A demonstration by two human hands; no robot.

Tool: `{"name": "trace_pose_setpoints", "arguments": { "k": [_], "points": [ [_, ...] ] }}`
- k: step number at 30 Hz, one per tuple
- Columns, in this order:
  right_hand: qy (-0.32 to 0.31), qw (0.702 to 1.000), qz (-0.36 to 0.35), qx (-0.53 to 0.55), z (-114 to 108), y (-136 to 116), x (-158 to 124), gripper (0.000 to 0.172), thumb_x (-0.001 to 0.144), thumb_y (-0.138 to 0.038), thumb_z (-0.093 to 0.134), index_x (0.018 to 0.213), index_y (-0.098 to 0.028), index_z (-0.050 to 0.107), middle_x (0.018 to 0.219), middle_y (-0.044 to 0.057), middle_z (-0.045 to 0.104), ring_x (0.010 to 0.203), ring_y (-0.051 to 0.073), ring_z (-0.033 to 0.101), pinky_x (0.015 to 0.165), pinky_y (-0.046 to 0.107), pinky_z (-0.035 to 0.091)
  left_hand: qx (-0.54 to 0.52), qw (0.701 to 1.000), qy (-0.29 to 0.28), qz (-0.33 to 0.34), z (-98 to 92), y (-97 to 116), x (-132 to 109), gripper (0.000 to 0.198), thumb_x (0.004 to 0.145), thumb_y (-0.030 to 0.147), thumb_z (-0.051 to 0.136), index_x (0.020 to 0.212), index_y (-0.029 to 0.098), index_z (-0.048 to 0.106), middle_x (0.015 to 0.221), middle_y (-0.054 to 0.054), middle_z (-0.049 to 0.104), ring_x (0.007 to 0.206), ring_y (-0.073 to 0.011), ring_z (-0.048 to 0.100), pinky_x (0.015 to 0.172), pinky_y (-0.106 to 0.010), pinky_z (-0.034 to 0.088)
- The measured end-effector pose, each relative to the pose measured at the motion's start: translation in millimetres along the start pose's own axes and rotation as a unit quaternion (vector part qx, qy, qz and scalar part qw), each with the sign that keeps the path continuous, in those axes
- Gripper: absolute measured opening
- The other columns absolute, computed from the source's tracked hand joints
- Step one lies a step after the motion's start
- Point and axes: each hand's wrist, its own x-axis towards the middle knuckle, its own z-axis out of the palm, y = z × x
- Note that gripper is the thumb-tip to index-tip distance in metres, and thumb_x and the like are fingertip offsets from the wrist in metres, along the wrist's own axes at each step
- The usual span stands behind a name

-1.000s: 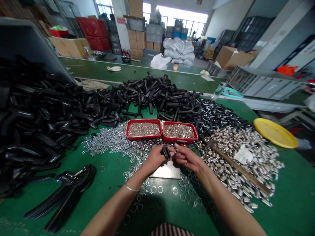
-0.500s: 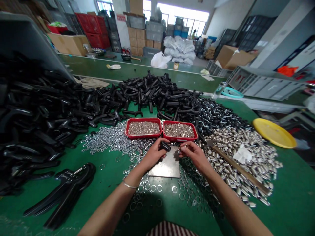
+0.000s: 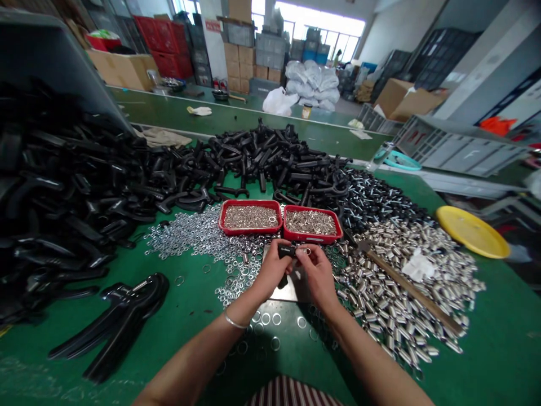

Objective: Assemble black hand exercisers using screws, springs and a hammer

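Observation:
My left hand [image 3: 274, 269] is closed around a small black part [image 3: 287, 250], held over a flat metal plate [image 3: 284, 293]. My right hand [image 3: 316, 272] pinches a small shiny metal ring-like piece [image 3: 305, 251] against the right end of that black part. Just beyond my hands sit two red trays, the left tray [image 3: 250, 231] and the right tray [image 3: 313, 237], both filled with tiny metal pieces. Loose metal rings [image 3: 239, 282] lie left of the plate.
Black handles [image 3: 262, 152] are heaped behind the trays and far left. Silver cylinders [image 3: 393, 316], a wooden-handled hammer [image 3: 414, 290] and a yellow lid [image 3: 472, 232] lie right. An assembled black tool [image 3: 122, 316] rests front left. Grey crate [image 3: 460, 148] stands back right.
My right hand has moved left to meet my left hand, bringing the metal piece to the black part's end. The black part is now held more level. The view has shifted slightly.

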Motion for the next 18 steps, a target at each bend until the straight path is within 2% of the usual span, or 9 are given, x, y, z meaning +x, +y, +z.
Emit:
{"name": "trace_pose_setpoints", "arguments": {
  "k": [3, 6, 7, 9, 11, 13, 14, 16, 18],
  "points": [
    [-0.050, 0.998, -0.018, -0.041, -15, -4, 9, 0.021, 0.085, -0.042, 0.068, 0.094, -0.023, 0.066, 0.088, 0.000, 0.064, 0.080, 0.017, 0.057, 0.078, 0.030, 0.046, 0.014, 0.987, -0.151, -0.052, -2.0, 13, -10, 0.051, 0.070, 0.016, 0.059, 0.120, 0.020, 0.048, 0.057, 0.008, 0.052, 0.042, -0.0085, 0.046, 0.044, -0.019, 0.035],
    [-0.119, 0.992, 0.000, -0.043, -27, -13, 20, 0.022, 0.084, -0.044, 0.069, 0.087, -0.022, 0.064, 0.079, -0.001, 0.060, 0.073, 0.015, 0.053, 0.071, 0.028, 0.044, -0.030, 0.950, -0.300, -0.083, -5.1, 30, -21, 0.071, 0.071, 0.020, 0.067, 0.136, 0.022, 0.040, 0.071, 0.002, 0.063, 0.047, -0.0088, 0.051, 0.045, -0.020, 0.037],
    [-0.138, 0.990, 0.008, -0.041, -30, -15, 23, 0.022, 0.085, -0.044, 0.068, 0.086, -0.023, 0.063, 0.076, -0.002, 0.059, 0.071, 0.015, 0.052, 0.069, 0.028, 0.043, -0.058, 0.939, -0.325, -0.094, -5.6, 34, -23, 0.072, 0.073, 0.024, 0.068, 0.139, 0.022, 0.038, 0.076, -0.001, 0.065, 0.048, -0.0088, 0.052, 0.046, -0.021, 0.038],
    [-0.176, 0.983, 0.019, -0.045, -33, -20, 30, 0.023, 0.087, -0.046, 0.064, 0.086, -0.023, 0.062, 0.072, -0.002, 0.057, 0.068, 0.015, 0.051, 0.068, 0.028, 0.043, -0.105, 0.928, -0.338, -0.114, -5.6, 37, -24, 0.059, 0.080, 0.035, 0.067, 0.132, 0.021, 0.044, 0.080, -0.004, 0.067, 0.045, -0.0067, 0.048, 0.045, -0.021, 0.036],
    [-0.198, 0.977, 0.009, -0.079, -40, -21, 34, 0.024, 0.091, -0.046, 0.059, 0.088, -0.023, 0.061, 0.074, -0.002, 0.058, 0.069, 0.015, 0.052, 0.069, 0.029, 0.044, -0.127, 0.942, -0.291, -0.110, -5.0, 35, -20, 0.039, 0.086, 0.045, 0.060, 0.113, 0.018, 0.053, 0.076, -0.005, 0.067, 0.039, -0.0036, 0.039, 0.040, -0.019, 0.030],
    [-0.199, 0.963, -0.042, -0.176, -51, -17, 35, 0.021, 0.092, -0.042, 0.058, 0.087, -0.022, 0.063, 0.080, 0.001, 0.061, 0.075, 0.017, 0.054, 0.073, 0.032, 0.045, -0.137, 0.972, -0.179, -0.069, -6.2, 30, -11, 0.031, 0.088, 0.048, 0.055, 0.097, 0.019, 0.051, 0.073, -0.003, 0.066, 0.037, -0.0025, 0.033, 0.038, -0.018, 0.025],
    [-0.201, 0.945, -0.077, -0.245, -58, -14, 33, 0.018, 0.091, -0.039, 0.059, 0.087, -0.022, 0.064, 0.083, 0.003, 0.062, 0.080, 0.019, 0.055, 0.076, 0.034, 0.045, -0.139, 0.983, -0.117, -0.040, -8.0, 28, -7, 0.030, 0.088, 0.048, 0.055, 0.094, 0.019, 0.049, 0.074, -0.003, 0.067, 0.038, -0.0028, 0.035, 0.038, -0.017, 0.025],
    [-0.216, 0.886, -0.142, -0.386, -71, -3, 25, 0.012, 0.090, -0.032, 0.062, 0.087, -0.022, 0.066, 0.089, 0.006, 0.063, 0.089, 0.023, 0.055, 0.082, 0.038, 0.044, -0.134, 0.990, -0.027, 0.014, -13.4, 28, 2, 0.030, 0.087, 0.048, 0.056, 0.094, 0.020, 0.048, 0.082, -0.003, 0.069, 0.046, -0.0046, 0.046, 0.043, -0.016, 0.033],
    [-0.231, 0.821, -0.172, -0.493, -80, 10, 14, 0.010, 0.091, -0.027, 0.061, 0.088, -0.021, 0.068, 0.093, 0.010, 0.064, 0.094, 0.026, 0.054, 0.084, 0.039, 0.044, -0.112, 0.993, -0.014, 0.038, -18.9, 29, 7, 0.031, 0.087, 0.048, 0.058, 0.096, 0.019, 0.049, 0.089, -0.005, 0.070, 0.056, -0.0072, 0.055, 0.051, -0.018, 0.042]
  ]
}}
